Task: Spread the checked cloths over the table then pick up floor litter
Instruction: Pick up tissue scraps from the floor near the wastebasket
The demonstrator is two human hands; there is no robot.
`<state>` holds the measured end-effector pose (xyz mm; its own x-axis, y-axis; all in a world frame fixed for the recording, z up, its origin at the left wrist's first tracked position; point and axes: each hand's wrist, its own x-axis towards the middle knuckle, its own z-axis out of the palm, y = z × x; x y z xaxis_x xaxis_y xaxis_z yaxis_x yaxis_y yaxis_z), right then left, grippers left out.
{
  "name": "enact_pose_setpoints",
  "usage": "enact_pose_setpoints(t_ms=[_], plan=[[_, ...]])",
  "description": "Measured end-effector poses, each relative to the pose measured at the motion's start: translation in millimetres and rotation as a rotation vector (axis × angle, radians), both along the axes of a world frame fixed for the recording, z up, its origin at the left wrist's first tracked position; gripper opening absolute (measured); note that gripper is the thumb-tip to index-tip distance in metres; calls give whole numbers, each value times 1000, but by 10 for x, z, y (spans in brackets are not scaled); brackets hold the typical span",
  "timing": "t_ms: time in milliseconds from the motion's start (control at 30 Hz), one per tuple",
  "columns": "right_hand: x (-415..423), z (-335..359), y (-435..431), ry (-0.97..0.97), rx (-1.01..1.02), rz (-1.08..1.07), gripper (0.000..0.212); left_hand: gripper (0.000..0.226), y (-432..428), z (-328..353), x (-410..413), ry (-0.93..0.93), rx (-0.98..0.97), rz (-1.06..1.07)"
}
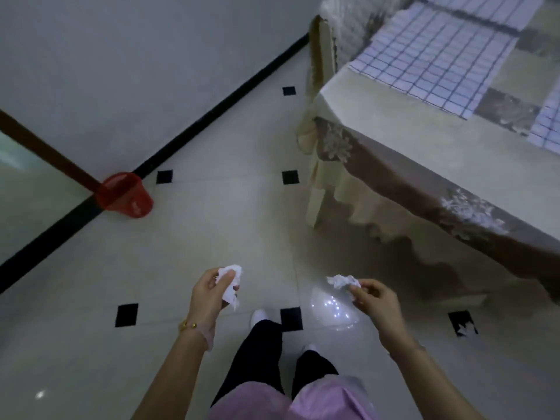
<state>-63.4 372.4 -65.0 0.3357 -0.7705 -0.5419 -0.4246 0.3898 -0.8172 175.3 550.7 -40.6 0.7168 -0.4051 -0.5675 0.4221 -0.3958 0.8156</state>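
My left hand (209, 294) is closed around a crumpled white paper wad (231, 281), held over the floor in front of me. A second crumpled white paper (342, 281) is pinched by the fingertips of my right hand (374, 303). White checked cloths with dark lines (430, 56) lie flat on the table (394, 165) at the upper right. Another checked cloth (547, 122) shows at the right edge.
A red mesh bin (125, 195) stands on the floor by the wall at the left, near a dark baseboard (188, 134). The floor is pale tile with small black squares (126, 315). The table's beige and brown cover hangs down; a table leg (316, 204) stands close by.
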Motion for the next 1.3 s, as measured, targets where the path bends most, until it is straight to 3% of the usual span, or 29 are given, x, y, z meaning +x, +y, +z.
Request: enact_pose_setpoints(t_ms=[300, 533, 667, 967, 1300], plan=[[1892, 67, 4, -22, -13, 408, 7, 11, 828, -54, 996, 29, -31, 435], [4025, -14, 364, -22, 57, 564, 20, 22, 1359, -222, 2446, 47, -31, 597], [5067, 139, 564, -50, 49, 663, 17, 21, 1557, -149, 3154, 49, -50, 652], [7069, 14, 688, -5, 113, 708, 9, 12, 1628, -260, 4889, 121, -49, 823], [9349, -1239, 659, 139, 315, 615, 12, 9, 1269, -1336, 7068, 439, 16, 964]])
